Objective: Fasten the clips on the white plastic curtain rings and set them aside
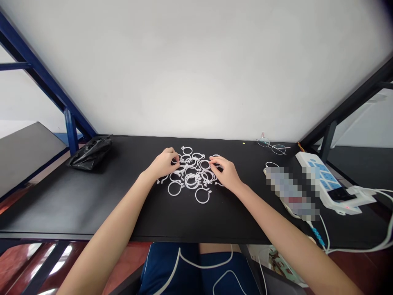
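A loose pile of several white plastic rings [193, 176] lies on the black table [92, 205], in the middle. My left hand [164, 164] rests on the pile's left side, fingers curled and pinching a ring at its fingertips. My right hand [225, 172] sits on the pile's right side, its fingertips pinched on another ring. Single rings lie at the pile's near edge, one at the left front [175, 189] and one at the right front [202, 196].
A crumpled black plastic bag [90, 153] lies at the table's far left. A pair of glasses [273, 146] sits at the far right, by the white wall. A white power strip [328, 182] with cables and a blurred-out object [291, 190] occupy the right side.
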